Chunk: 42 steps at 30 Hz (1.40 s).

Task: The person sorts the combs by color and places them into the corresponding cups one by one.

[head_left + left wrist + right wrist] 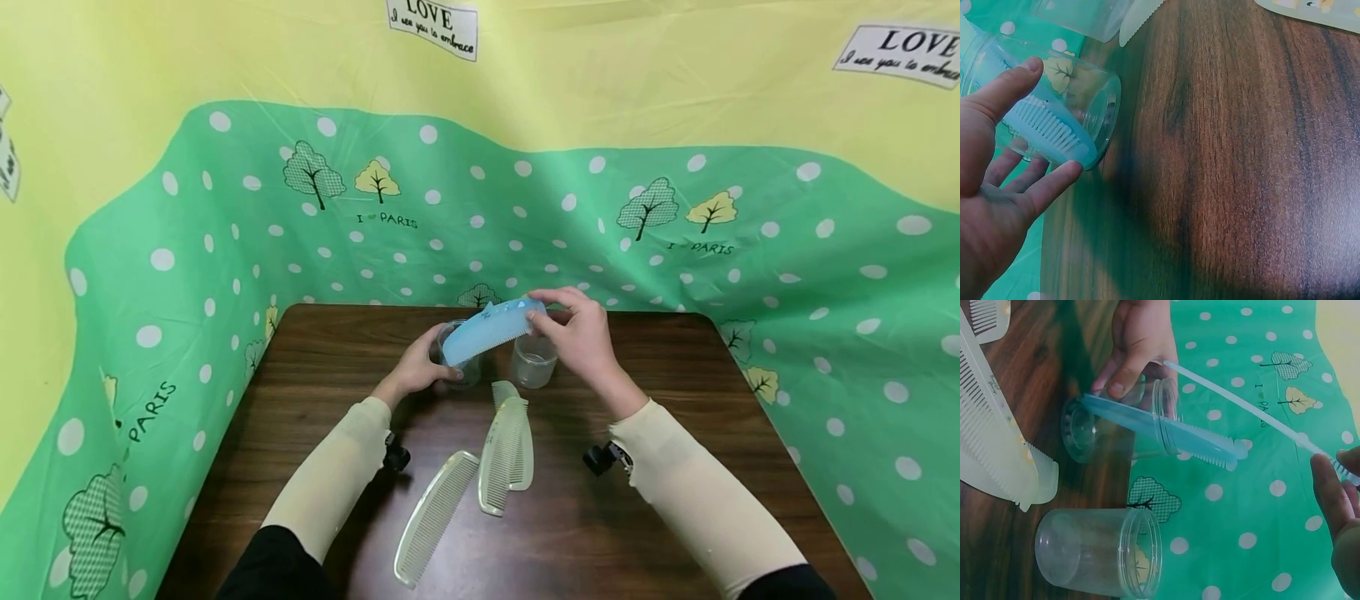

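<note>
My left hand grips a clear plastic jar around its side, thumb on one side and fingers on the other. Inside that jar a blue comb leans, one end sticking out past the rim. Between thumb and fingers, my right hand pinches one end of another blue comb. This comb slants down to the left, its far end at the jar's mouth beside my left hand; in the right wrist view it appears edge-on. Just right of the held jar stands a second clear jar, with nothing visible inside.
Nearer me on the brown wooden table lie pale green combs: one alone, and another overlapping a further comb. A green and yellow printed cloth hangs behind the table and along both sides.
</note>
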Tool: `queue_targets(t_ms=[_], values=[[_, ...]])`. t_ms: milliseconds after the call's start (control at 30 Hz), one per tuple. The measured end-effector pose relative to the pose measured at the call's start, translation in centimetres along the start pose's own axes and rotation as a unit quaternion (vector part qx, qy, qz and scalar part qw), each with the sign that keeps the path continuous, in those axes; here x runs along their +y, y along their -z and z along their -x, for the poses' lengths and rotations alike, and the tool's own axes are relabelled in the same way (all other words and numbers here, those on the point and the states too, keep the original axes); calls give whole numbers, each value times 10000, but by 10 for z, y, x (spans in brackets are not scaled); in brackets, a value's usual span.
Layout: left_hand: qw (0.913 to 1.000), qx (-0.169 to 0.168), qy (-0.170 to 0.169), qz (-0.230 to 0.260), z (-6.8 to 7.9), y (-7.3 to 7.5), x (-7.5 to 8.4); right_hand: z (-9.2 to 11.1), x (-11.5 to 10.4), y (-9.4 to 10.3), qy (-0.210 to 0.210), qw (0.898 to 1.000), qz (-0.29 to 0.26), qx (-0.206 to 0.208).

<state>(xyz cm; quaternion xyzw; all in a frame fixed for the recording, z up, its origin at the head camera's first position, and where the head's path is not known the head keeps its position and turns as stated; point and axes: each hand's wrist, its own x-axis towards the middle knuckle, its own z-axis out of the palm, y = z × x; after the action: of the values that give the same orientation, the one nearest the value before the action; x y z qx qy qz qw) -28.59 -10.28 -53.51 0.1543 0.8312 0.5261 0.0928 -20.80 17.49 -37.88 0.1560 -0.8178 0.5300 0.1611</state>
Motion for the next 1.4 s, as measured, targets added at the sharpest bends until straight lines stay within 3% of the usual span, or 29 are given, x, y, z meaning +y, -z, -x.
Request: queue_targets(t_ms=[133,433,600,900,1133,1400], values=[[10000,-11,0,-48,1,0,0,-2,4,-1,-132,9998,134,77],[10000,9,-94,-3,0,0,-2,0,-27,-2,-134,9997,192,93],[9999,33,-109,-66,0,1,-1,-1,-30,-2,-108,9996,145,225],[10000,13,-38,-28,1,1,-3,-10,9,-11,-134,9990,222,360],[9999,48,0,-106,0,1,-2,-17,16,-15,-51,9991,69,412],[9999,15,-26,-112,-2,2,-2,-21,23,-27,11,9971,718,269]])
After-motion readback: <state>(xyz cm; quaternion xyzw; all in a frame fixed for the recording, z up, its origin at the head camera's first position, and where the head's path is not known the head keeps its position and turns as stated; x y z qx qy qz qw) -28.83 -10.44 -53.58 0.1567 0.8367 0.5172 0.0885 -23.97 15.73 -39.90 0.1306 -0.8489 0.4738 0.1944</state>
